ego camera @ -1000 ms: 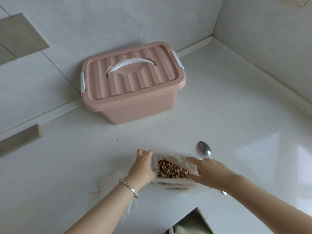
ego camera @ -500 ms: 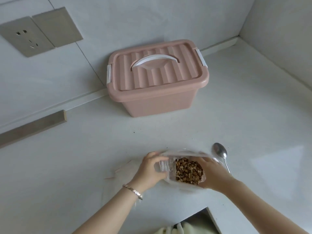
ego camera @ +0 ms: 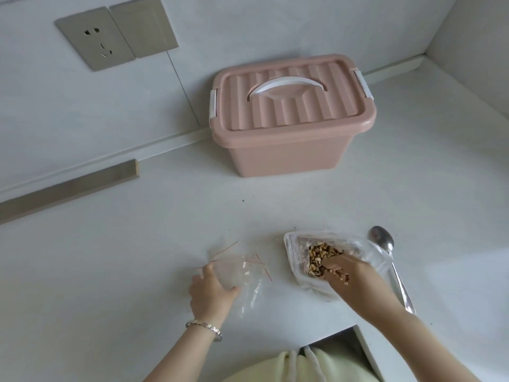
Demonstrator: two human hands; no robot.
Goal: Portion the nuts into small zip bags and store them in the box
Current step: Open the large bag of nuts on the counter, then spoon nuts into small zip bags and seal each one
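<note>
A clear bag (ego camera: 296, 250) lies open on the white counter, with chopped brown nuts (ego camera: 316, 256) inside. My right hand (ego camera: 355, 277) reaches into its mouth, fingers dug into the nuts and some nuts caught against my palm. Left of it lie several small clear zip bags (ego camera: 248, 271) with red seal strips. My left hand (ego camera: 210, 290) rests on them, pinching one between thumb and fingers. The pink box (ego camera: 286, 153) stands against the back wall with its ribbed lid and white handle shut.
A metal spoon (ego camera: 388, 252) lies just right of the nut bag. A notch in the counter's front edge (ego camera: 358, 333) sits below my right forearm. A wall socket (ego camera: 96, 40) and a wooden strip (ego camera: 68, 188) are at left.
Both hands held the nut bag open before. My left hand has let go and moved left onto the small zip bags; my right hand has gone into the nuts. The view shifted left.
</note>
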